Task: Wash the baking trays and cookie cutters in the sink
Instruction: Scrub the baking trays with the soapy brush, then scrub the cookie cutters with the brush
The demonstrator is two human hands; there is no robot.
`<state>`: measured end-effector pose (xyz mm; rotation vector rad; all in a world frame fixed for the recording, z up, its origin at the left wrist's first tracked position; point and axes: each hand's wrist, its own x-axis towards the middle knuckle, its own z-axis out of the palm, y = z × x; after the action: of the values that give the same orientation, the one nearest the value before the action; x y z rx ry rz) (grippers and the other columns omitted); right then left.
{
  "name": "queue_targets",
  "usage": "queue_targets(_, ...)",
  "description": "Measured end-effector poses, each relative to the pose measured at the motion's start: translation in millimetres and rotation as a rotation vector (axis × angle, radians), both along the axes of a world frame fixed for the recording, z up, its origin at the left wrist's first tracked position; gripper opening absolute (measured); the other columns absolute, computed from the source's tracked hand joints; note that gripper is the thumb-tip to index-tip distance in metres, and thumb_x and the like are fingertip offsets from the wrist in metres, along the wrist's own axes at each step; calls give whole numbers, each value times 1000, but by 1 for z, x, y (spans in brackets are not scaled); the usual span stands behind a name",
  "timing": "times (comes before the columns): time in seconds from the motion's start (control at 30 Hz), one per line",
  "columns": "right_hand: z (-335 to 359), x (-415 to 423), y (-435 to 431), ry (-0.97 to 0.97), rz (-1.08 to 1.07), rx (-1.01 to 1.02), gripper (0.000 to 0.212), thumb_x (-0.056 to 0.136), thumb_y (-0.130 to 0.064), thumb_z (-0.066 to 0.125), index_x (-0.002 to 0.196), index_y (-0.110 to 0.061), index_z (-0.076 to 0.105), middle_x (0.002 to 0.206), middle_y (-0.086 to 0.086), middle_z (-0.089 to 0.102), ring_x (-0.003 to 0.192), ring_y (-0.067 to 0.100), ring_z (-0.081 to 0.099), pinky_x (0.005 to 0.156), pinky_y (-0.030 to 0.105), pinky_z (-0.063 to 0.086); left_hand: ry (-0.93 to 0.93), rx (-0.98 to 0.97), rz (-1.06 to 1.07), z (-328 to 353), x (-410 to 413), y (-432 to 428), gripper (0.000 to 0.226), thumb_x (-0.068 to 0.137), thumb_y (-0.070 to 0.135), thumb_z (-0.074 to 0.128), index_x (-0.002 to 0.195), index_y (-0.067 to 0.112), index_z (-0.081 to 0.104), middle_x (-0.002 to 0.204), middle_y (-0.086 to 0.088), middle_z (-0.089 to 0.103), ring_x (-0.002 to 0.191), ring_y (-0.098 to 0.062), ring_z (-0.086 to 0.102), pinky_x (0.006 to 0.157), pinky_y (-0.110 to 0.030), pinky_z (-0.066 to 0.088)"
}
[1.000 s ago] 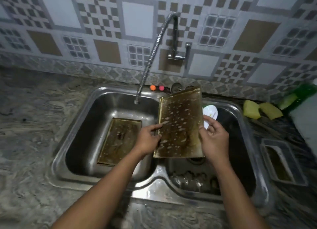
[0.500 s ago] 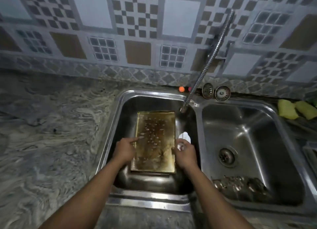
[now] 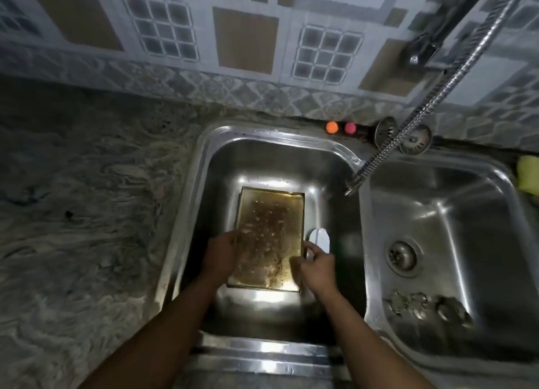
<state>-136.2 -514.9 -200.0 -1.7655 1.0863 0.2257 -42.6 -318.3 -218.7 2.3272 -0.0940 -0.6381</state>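
A greasy brown baking tray (image 3: 269, 234) flecked with foam lies flat on the floor of the left sink basin (image 3: 204, 184); any tray beneath it is hidden. My left hand (image 3: 221, 253) grips its left edge. My right hand (image 3: 316, 267) sits at the tray's right edge, curled around a white-handled scrubber (image 3: 319, 238) with a blurred green part beside it. Several metal cookie cutters (image 3: 420, 304) lie along the front of the right basin (image 3: 466, 213).
The flexible faucet hose (image 3: 423, 105) slants down to a nozzle (image 3: 353, 184) above the divider. Two strainer plugs (image 3: 415, 139), an orange ball (image 3: 332, 127) and a pink ball (image 3: 350, 128) sit on the back rim. A yellow sponge (image 3: 528, 172) is at far right. Marbled countertop (image 3: 87, 213) spreads left.
Both hands carried the tray from upright over the divider down into the left basin and laid it flat on the tray there. The view swung left.
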Motion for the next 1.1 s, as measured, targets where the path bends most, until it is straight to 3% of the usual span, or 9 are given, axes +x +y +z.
queue_targets(0.1,-12,0,1,25,37,19,53,76,-22,74,126,-38,63,110,3,68,78,14,68,65,26,59,-5,48,-16,0,-2,-1,23,100,15,52,114,17,70,101,-1,71,91,-9,62,69,-11,41)
queue_targets(0.23,7,2,5,-62,63,-40,52,84,-32,66,132,-46,53,119,5,58,95,16,62,90,41,55,-60,78,-29,16,-2,-3,29,90,9,63,118,19,64,114,-3,62,104,-20,62,82,-26,47)
queue_targets(0.3,30,6,4,-221,21,-35,51,92,-21,60,140,-35,49,126,-3,51,111,12,53,102,34,45,-102,65,-31,25,-1,-6,38,85,17,70,122,18,61,118,-5,61,108,-23,61,90,-33,50)
queue_targets(0.4,64,4,-13,-461,-40,-136,52,94,-13,57,144,-20,45,140,-6,50,125,6,45,106,22,35,-151,3,-39,50,-10,-30,49,84,32,71,130,20,59,125,-4,62,115,-25,60,99,-39,50)
queue_targets(0.53,103,-14,-58,-621,-199,-196,44,92,-8,59,135,-13,55,133,0,58,119,10,54,102,21,40,-251,-67,-139,84,-28,-90,54,88,30,71,137,13,56,131,-9,62,120,-28,58,103,-36,46)
queue_targets(0.67,130,-54,-127,-661,-326,-266,37,91,-5,59,128,-10,61,122,-3,61,106,6,57,90,8,43,-309,-137,-292,110,-53,-160,44,87,25,71,128,13,63,112,-5,68,95,-23,66,85,-28,50)
queue_targets(0.87,143,-145,-241,-596,-464,-519,34,92,-14,58,125,-9,63,123,6,64,113,20,59,96,22,45,-184,-69,-573,103,-121,-250,42,77,46,59,114,28,67,102,0,72,94,-24,69,83,-38,56)
queue_targets(0.93,145,-175,-281,-579,-481,-578,34,93,-15,56,126,-9,63,126,10,64,114,21,58,96,25,44,-162,-9,-654,89,-143,-283,42,77,51,61,113,31,65,106,0,73,100,-25,69,85,-39,56)
queue_targets(1.1,148,-237,-386,-469,-433,-667,37,96,-17,54,131,-9,60,132,10,60,118,24,55,93,20,39,-75,160,-742,50,-198,-366,61,77,48,71,134,31,55,132,0,63,119,-24,61,92,-36,53)
